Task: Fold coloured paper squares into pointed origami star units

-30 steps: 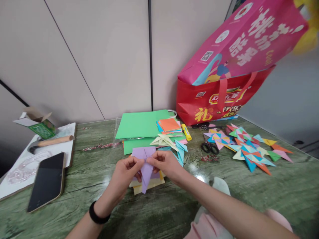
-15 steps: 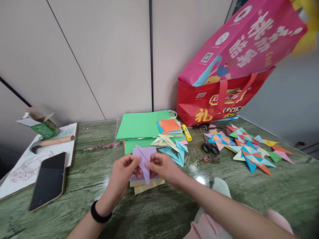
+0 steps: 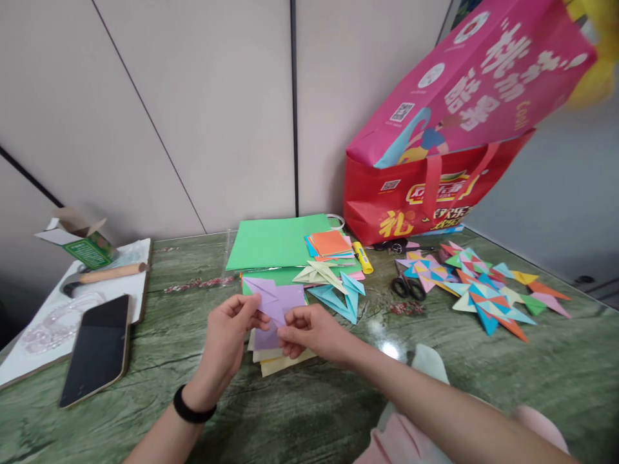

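Between my hands is a folded piece of purple paper (image 3: 265, 298), pointed at its upper left and showing crease lines. My left hand (image 3: 238, 325) pinches its left edge between thumb and fingers. At the lower right end, my right hand (image 3: 309, 332) is closed on the same piece. Beneath it lie purple sheets (image 3: 293, 298) on cream and yellow sheets (image 3: 279, 366). Just beyond, pale green folded pieces (image 3: 322, 274) and blue folded pieces (image 3: 344, 299) rest near the green paper (image 3: 275, 243).
Orange-topped small squares (image 3: 330, 243), a yellow glue stick (image 3: 362, 258) and black scissors (image 3: 407, 287) lie behind and right. Folded paper stars (image 3: 488, 299) spread at the right, before a red bag (image 3: 377, 206). A phone (image 3: 97, 348), a wooden-handled tool (image 3: 113, 273) and a box (image 3: 89, 250) are at left.
The purple folded paper has turned, its point swinging from upright to the upper left. My left hand has shifted slightly left; my right hand now grips nearer the lower end.
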### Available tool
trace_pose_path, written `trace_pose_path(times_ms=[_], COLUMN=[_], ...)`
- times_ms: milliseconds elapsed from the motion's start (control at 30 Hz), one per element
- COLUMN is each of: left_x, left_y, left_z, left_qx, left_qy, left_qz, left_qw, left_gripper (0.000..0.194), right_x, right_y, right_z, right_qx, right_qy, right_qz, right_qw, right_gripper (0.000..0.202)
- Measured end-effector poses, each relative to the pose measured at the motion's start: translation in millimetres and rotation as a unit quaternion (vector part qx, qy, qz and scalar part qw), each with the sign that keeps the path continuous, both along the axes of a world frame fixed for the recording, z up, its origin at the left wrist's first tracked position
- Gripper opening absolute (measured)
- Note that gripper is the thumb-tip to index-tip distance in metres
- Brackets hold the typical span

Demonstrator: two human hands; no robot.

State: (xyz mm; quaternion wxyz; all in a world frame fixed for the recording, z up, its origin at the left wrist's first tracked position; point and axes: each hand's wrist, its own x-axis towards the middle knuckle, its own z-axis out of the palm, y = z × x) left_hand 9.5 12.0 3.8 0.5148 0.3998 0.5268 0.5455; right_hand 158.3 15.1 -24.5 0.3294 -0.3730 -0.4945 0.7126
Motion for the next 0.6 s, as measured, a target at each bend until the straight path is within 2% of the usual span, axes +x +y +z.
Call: trace_pose_path(times_ms=[200,300,367,467,533,600], left_x=[1,-2,-6,-10,-11,-10], left_y=[-1,2,5,6,6,4], left_z=[-3.2,-7.8,-12.9,-21.4,-25.7,-28.2], left_qx=[-0.004,0.021,0.056,0.131,0.158,0.166], left_qy=[0.034,0.113,0.231,0.415,0.451,0.472], left_qz=[-0.047,-0.060,-0.089,-0.148,-0.192,-0.230], left_qw=[0.998,0.992,0.967,0.888,0.857,0.835], left_gripper=[0.017,0.027,0.035,0.047,0.055,0.059], right_x=[0,3,6,10,11,9], right_y=[4,9,13,16,17,15], right_z=[-2.2,-0.8,0.5,2.3,3.2,3.8], right_qx=[0.019,0.010,0.009,0.011,-0.005,-0.041], right_qy=[0.004,0.033,0.061,0.103,0.125,0.133], right_qz=[-0.064,-0.162,-0.237,-0.329,-0.363,-0.346], right_qw=[0.998,0.986,0.969,0.939,0.923,0.928], right_gripper=[0.042,0.040,0.039,0.037,0.037,0.035])
